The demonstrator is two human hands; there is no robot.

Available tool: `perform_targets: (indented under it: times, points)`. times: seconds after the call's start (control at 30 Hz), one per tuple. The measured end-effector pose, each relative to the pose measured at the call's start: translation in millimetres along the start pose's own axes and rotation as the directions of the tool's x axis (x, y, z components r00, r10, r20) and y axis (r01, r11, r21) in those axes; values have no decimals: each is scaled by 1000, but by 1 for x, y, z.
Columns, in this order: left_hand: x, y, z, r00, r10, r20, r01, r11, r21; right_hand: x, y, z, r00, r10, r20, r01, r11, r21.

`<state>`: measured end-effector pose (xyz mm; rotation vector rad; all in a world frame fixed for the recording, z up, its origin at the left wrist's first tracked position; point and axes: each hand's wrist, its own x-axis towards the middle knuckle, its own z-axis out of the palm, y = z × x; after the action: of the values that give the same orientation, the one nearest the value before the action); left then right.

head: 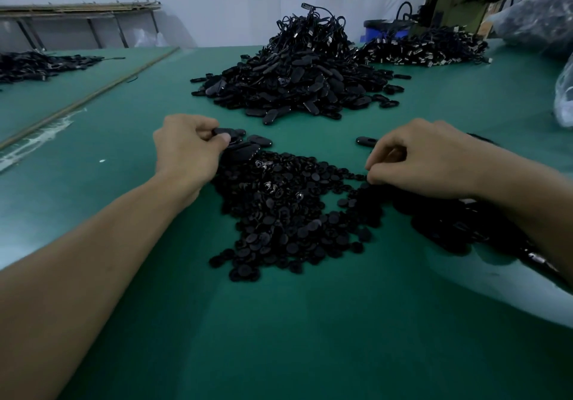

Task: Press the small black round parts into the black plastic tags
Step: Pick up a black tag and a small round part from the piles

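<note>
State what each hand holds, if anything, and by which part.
The left hand pinches a black tag by its end. The right hand curls at the pile of round parts; a hold cannot be told.

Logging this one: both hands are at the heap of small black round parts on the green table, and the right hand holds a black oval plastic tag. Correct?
Not quite. The head view shows the left hand pinching the black oval plastic tag; the right hand touches the heap of small black round parts on the green table with curled fingers.
</note>
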<state>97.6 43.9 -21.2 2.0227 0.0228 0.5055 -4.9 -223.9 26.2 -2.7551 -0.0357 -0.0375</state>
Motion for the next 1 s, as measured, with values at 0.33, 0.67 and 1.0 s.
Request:
perform_targets:
  times: [0.33, 0.67, 1.0]
  points:
    - [-3, 3, 3, 991, 71, 114, -91, 978, 189, 1, 2, 6, 995, -55, -80, 56, 998, 12]
    - [-40, 29, 7, 857, 515, -8, -515, 857, 10, -4, -8, 13, 938, -143, -315, 269, 876, 401]
    - [-68, 47, 16, 782, 572, 247, -527, 819, -227, -8, -27, 27, 875, -278, -397, 483, 563, 671]
